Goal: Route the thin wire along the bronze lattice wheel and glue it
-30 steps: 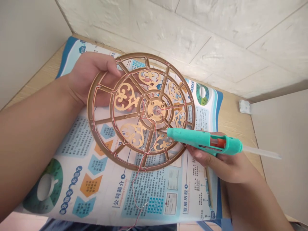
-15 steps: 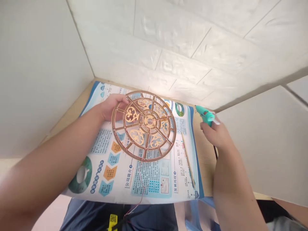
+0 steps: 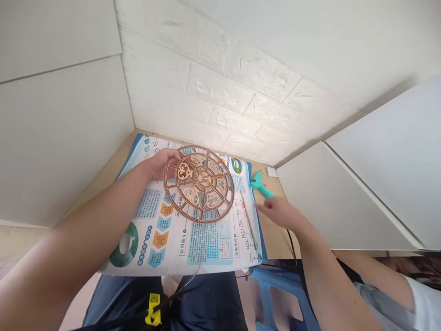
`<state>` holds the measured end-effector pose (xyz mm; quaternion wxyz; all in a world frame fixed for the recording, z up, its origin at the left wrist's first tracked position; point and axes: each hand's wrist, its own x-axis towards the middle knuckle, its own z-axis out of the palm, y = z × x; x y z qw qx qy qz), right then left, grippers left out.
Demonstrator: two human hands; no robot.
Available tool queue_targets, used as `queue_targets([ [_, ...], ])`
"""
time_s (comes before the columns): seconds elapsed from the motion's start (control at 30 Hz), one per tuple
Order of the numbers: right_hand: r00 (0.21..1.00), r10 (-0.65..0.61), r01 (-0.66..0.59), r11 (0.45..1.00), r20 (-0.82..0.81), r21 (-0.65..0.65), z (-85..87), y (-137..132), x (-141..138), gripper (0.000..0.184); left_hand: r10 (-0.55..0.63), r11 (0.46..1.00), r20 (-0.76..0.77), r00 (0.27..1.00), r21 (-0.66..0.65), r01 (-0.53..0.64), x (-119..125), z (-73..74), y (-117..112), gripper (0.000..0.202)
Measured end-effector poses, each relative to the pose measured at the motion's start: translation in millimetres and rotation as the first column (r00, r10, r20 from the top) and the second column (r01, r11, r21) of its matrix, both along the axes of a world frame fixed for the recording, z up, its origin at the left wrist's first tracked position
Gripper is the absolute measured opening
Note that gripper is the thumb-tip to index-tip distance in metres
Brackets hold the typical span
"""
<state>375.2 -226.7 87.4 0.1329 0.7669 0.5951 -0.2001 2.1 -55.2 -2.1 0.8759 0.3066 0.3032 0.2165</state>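
Open air separates the right hand [image 3: 275, 212] from the glue gun [image 3: 261, 185]; a thin wooden stick [image 3: 248, 219] lies flat just below that gap. Leftward, the raised fretwork wheel [image 3: 200, 184] obstructs passage. The foam-brick wall [image 3: 206, 101] bounds the worktop [image 3: 275, 239] beyond; a white panel [image 3: 330, 207] bounds it rightward.

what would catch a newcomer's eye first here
The eye goes first to the round bronze-and-gold fretwork wheel, held in the middle of the view by the left hand over a printed blue-and-white poster. Next comes the teal hot glue gun, lying on the wooden tabletop just past the poster's right edge, close to the open right hand.
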Motion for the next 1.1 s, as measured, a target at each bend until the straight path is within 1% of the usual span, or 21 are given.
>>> queue_targets([
  [0.03, 0.998, 0.005, -0.015, 0.988, -0.063, -0.152, 0.0, -5.7, -9.4, 0.054, -0.011, 1.0, 0.003, 1.0, 0.001, 0.011, -0.4, -0.8, 0.5, 0.04],
  [0.07, 0.994, -0.005, -0.025, 0.964, -0.111, -0.265, -1.3, -9.9, -17.3, 0.056, -0.021, 1.0, 0.006, 1.0, 0.006, 0.021, -0.7, -1.5, 0.9, 0.038],
  [0.1, 0.986, -0.003, -0.053, 0.942, -0.165, -0.33, -3.4, -12.4, -23.0, 0.056, -0.031, 0.999, 0.009, 0.999, 0.015, 0.031, -1.0, -1.9, 1.2, 0.036],
  [0.2, 0.935, 0.01, -0.165, 0.897, -0.355, -0.411, -7.6, -9.4, -25.2, 0.046, -0.049, 0.998, 0.012, 0.999, 0.035, 0.049, -1.5, -2.3, 1.1, 0.036],
  [0.27, 0.893, -0.003, -0.228, 0.859, -0.45, -0.459, -3.8, -0.8, -18.6, 0.039, -0.043, 0.998, 0.021, 0.999, 0.041, 0.043, -1.5, -1.8, 0.3, 0.037],
  [0.3, 0.872, -0.022, -0.233, 0.859, -0.489, -0.455, 0.3, 4.4, -15.2, 0.034, -0.034, 0.999, 0.026, 0.999, 0.042, 0.033, -1.3, -1.5, -0.1, 0.038],
  [0.33, 0.84, -0.036, -0.233, 0.877, -0.542, -0.419, 5.3, 9.8, -13.1, 0.03, -0.023, 0.999, 0.029, 0.999, 0.041, 0.022, -1.1, -1.3, -0.5, 0.039],
  [0.37, 0.788, -0.034, -0.231, 0.91, -0.615, -0.345, 10.3, 15.0, -13.0, 0.027, -0.013, 0.999, 0.031, 0.999, 0.039, 0.012, -0.7, -1.1, -0.8, 0.041],
  [0.4, 0.705, -0.012, -0.217, 0.949, -0.709, -0.231, 14.4, 19.9, -15.6, 0.027, -0.006, 0.999, 0.03, 1.0, 0.034, 0.005, -0.3, -1.1, -0.9, 0.042],
  [0.43, 0.598, 0.039, -0.192, 0.977, -0.8, -0.096, 16.8, 24.5, -21.3, 0.028, -0.001, 1.0, 0.026, 1.0, 0.029, 0.0, 0.1, -1.3, -0.9, 0.043],
  [0.47, 0.481, 0.116, -0.153, 0.987, -0.869, 0.046, 16.7, 28.7, -30.1, 0.029, 0.005, 1.0, 0.022, 1.0, 0.026, -0.006, 0.6, -1.5, -0.7, 0.044],
  [0.5, 0.373, 0.203, -0.087, 0.979, -0.905, 0.184, 13.8, 32.5, -41.6, 0.03, 0.011, 1.0, 0.018, 1.0, 0.025, -0.012, 1.0, -1.9, -0.4, 0.045],
  [0.53, 0.286, 0.288, -0.022, 0.956, -0.914, 0.294, 8.1, 36.0, -55.1, 0.03, 0.018, 1.0, 0.014, 1.0, 0.025, -0.018, 1.4, -2.3, 0.0, 0.046],
  [0.57, 0.244, 0.353, 0.043, 0.927, -0.903, 0.373, -0.2, 39.2, -69.4, 0.028, 0.025, 0.999, 0.009, 1.0, 0.027, -0.025, 1.8, -2.6, 0.2, 0.046],
  [0.63, 0.204, 0.429, 0.154, 0.874, -0.88, 0.462, -21.9, 44.8, -95.9, 0.027, 0.034, 0.999, 0.0, 0.999, 0.036, -0.034, 2.3, -2.7, 0.3, 0.047],
  [0.67, 0.19, 0.449, 0.204, 0.852, -0.873, 0.482, -33.5, 47.0, -106.0, 0.028, 0.035, 0.999, -0.003, 0.999, 0.04, -0.035, 2.5, -2.4, 0.1, 0.047],
  [0.77, 0.157, 0.46, 0.258, 0.835, -0.874, 0.486, -63.1, 51.2, -119.5, 0.03, 0.014, 0.999, 0.006, 1.0, 0.047, -0.015, 3.0, 0.0, -1.3, 0.049],
  [0.83, 0.147, 0.463, 0.266, 0.833, -0.874, 0.485, -74.6, 51.7, -118.0, 0.03, -0.007, 0.999, 0.036, 0.999, 0.046, 0.005, 3.6, 1.7, -1.7, 0.051],
  [0.93, 0.176, 0.475, 0.276, 0.817, -0.862, 0.507, -79.7, 50.3, -113.0, 0.025, -0.001, 0.999, 0.055, 0.998, 0.044, -0.002, 5.0, 2.8, -0.8, 0.053],
  [1.03, 0.259, 0.491, 0.225, 0.807, -0.832, 0.546, -77.3, 48.2, -112.3, 0.019, -0.006, 0.999, 0.054, 0.999, 0.052, 0.003, 6.2, 2.5, -0.2, 0.055],
  [1.1, 0.308, 0.519, 0.186, 0.789, -0.797, 0.586, -75.7, 47.2, -113.0, 0.016, -0.011, 0.997, 0.056, 0.998, 0.07, 0.007, 6.7, 2.6, -1.0, 0.057],
])
